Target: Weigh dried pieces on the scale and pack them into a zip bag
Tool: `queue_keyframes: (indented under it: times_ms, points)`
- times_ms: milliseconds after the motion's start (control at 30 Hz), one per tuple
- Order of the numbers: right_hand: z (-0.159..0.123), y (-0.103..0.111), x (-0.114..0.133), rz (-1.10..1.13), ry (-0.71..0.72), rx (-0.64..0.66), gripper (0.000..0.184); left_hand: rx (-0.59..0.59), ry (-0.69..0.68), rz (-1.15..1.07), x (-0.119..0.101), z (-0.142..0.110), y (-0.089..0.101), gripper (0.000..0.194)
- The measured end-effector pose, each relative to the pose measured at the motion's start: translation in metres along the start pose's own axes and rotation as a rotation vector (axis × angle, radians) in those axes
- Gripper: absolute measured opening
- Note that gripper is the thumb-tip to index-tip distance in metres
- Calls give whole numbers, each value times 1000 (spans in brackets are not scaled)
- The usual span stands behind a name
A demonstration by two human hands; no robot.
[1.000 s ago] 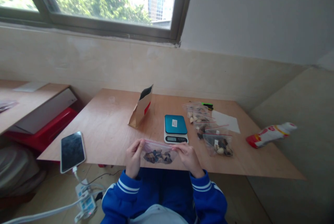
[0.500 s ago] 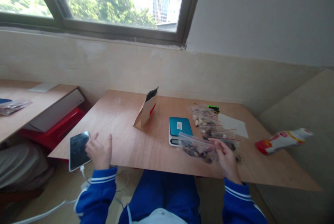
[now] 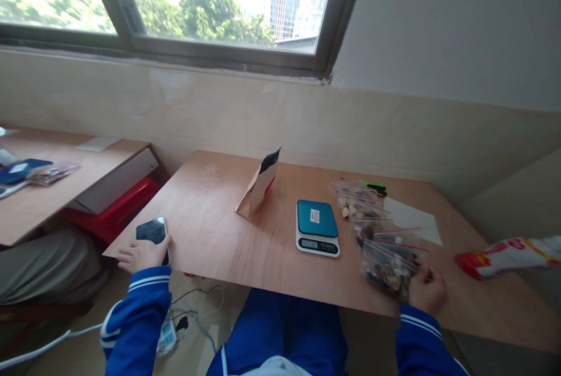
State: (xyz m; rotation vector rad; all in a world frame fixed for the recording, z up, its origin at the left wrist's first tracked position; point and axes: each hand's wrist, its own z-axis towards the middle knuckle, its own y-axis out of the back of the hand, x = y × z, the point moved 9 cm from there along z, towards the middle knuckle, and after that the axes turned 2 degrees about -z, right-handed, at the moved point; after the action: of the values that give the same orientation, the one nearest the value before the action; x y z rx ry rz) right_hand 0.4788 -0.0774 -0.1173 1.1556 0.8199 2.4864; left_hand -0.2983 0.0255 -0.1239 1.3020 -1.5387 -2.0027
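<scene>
At the table's left front corner my left hand (image 3: 146, 254) wraps around the lower part of a phone (image 3: 151, 230), the thumb along its right side. On the right, my right hand (image 3: 427, 291) is closed at the edge of a clear zip bag (image 3: 385, 273) of dark and light pieces, perhaps stones or shells. This bag lies at the front of a row of similar zip bags (image 3: 357, 203), partly overlapping one. Left of the row sits a kitchen scale (image 3: 318, 227) with a blue top and a small display; nothing lies on its plate.
A brown paper bag (image 3: 258, 186) stands open mid-table. Behind the zip bags lie green and black pens (image 3: 374, 187) and white paper (image 3: 414, 221). A red-and-white bottle (image 3: 504, 256) is at right. Another person's leg (image 3: 48, 268) and a red stool (image 3: 116, 209) are at left.
My right hand has carried the zip bag from over the scale rightward onto the row. My left hand, spread beside the phone before, has closed around it. The view has turned slightly left.
</scene>
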Motion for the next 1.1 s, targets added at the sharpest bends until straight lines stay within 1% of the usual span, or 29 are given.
queue_keyframes:
  times_ms: [100, 267, 367, 467, 567, 633, 700, 733, 767, 833, 867, 900, 933, 967, 1000, 1033, 1100]
  points:
    - [3, -2, 7, 3, 71, -22, 43, -62, 66, 42, 1, -3, 10, 98]
    - [22, -12, 5, -31, 120, -16, 41, -55, 0, 68, -5, -1, 13, 97]
    - [31, -16, 2, -43, 127, -16, 36, -41, -5, 79, -5, -1, 14, 96]
    - [27, -7, 8, -79, 157, -67, 35, 8, 1, 93, -3, -1, 12, 95]
    - [11, 7, 28, -111, 236, -128, 37, 42, -2, 84, -2, -5, 10, 99]
    - [-4, 12, 45, -92, 335, -135, 38, -13, 5, 55, -2, -11, 16, 102]
    - [-18, 9, 60, -72, 445, -97, 40, -119, -20, 13, -7, -23, 25, 98]
    - [-24, 5, 65, -72, 491, -66, 41, -176, -60, -14, -12, -32, 30, 92]
    - [-29, 0, 69, -77, 525, -33, 42, -225, -129, -48, -20, -42, 34, 85]
    - [-36, -9, 71, -95, 554, 20, 42, -283, -321, -145, -39, -70, 39, 65]
    - [-38, -13, 71, -106, 550, 33, 41, -264, -440, -206, -51, -87, 37, 56]
    - [-39, -14, 70, -116, 539, 35, 41, -216, -549, -280, -61, -104, 33, 47]
    - [-40, -15, 69, -126, 525, 28, 40, -141, -634, -357, -69, -122, 26, 40]
    - [-40, -15, 68, -137, 511, 17, 39, -39, -685, -427, -76, -139, 17, 34]
    - [-41, -14, 68, -150, 498, 6, 39, 65, -702, -509, -80, -154, 8, 31]
    - [-41, -13, 67, -160, 488, -3, 38, 144, -692, -578, -82, -167, 0, 28]
    - [-41, -12, 67, -165, 468, -15, 36, 330, -660, -645, -87, -190, -21, 27]
